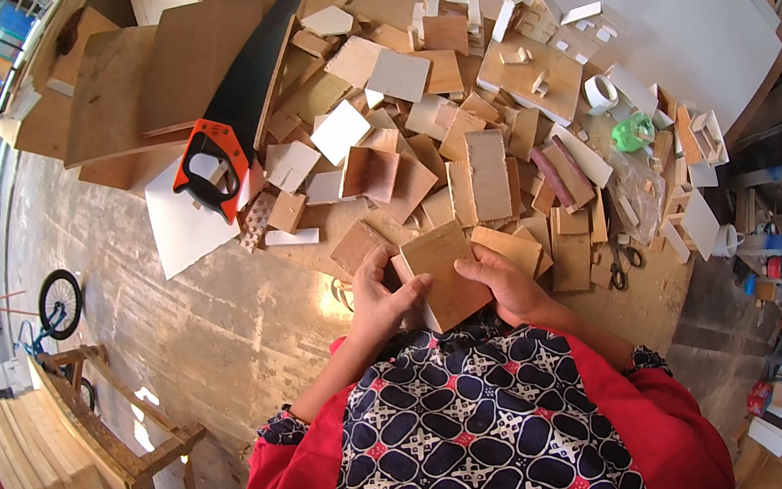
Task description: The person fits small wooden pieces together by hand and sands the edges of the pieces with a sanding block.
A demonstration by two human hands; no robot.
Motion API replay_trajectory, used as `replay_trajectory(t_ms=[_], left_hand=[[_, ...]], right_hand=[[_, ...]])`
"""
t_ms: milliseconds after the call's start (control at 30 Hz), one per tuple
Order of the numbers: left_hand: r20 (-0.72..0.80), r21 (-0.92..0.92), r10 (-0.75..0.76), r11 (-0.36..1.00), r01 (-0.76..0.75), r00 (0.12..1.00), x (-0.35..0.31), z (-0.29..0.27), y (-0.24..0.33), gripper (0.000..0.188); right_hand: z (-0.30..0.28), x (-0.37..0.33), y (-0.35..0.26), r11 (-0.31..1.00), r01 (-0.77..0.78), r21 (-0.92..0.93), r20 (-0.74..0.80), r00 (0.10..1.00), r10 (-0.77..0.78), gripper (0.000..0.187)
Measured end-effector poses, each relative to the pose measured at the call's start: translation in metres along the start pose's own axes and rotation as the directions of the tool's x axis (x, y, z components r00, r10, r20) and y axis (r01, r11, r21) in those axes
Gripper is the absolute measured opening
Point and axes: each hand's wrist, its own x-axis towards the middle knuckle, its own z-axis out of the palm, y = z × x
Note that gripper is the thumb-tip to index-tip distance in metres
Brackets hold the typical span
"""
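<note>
Close to my body I hold a small wooden box (446, 277) made of thin brown board, with a pale side facing left. My left hand (379, 297) grips its left side, thumb lying along the front edge. On the opposite side, my right hand (508, 286) closes round the box with its thumb pressed on the brown face. Whether anything is inside the box is hidden. Just beyond my hands lie loose offcuts, among them a brown piece (358, 246) by my left fingers and a light-brown piece (510, 249) by my right hand.
A handsaw (235, 116) with an orange and black handle rests at the left of a heap of wood scraps. Right of the heap are a tape roll (600, 93), a green plastic object (632, 132) and black scissors (624, 262). A wooden frame (154, 452) stands at lower left.
</note>
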Motion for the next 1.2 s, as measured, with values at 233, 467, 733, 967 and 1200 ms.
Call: replay_trajectory(t_ms=[233,467,733,967,1200], left_hand=[[-0.045,-0.198,-0.075,0.978,0.065,0.996,0.002,-0.002,-0.002,0.043],[-0.046,-0.564,-0.135,0.822,0.086,0.99,0.011,-0.015,0.004,0.052],[-0.05,-0.602,-0.199,0.788,0.129,0.979,0.008,0.0,0.029,0.053],[-0.036,-0.468,0.015,0.883,-0.03,0.999,0.015,0.005,0.038,0.052],[-0.066,-0.211,0.137,0.966,-0.148,0.988,0.014,0.002,0.046,0.042]], right_hand=[[0.005,-0.001,-0.005,1.0,-0.028,-0.003,-0.071,0.997,0.027,0.039],[-0.005,-0.005,-0.011,0.981,-0.121,-0.152,-0.076,0.991,0.11,0.036],[0.03,-0.008,-0.02,0.595,0.335,-0.731,0.225,0.941,-0.253,0.049],[0.033,-0.01,-0.024,0.712,0.388,-0.585,0.285,0.921,-0.267,0.059],[0.02,-0.009,-0.021,0.888,0.172,-0.426,0.231,0.97,-0.077,0.085]])
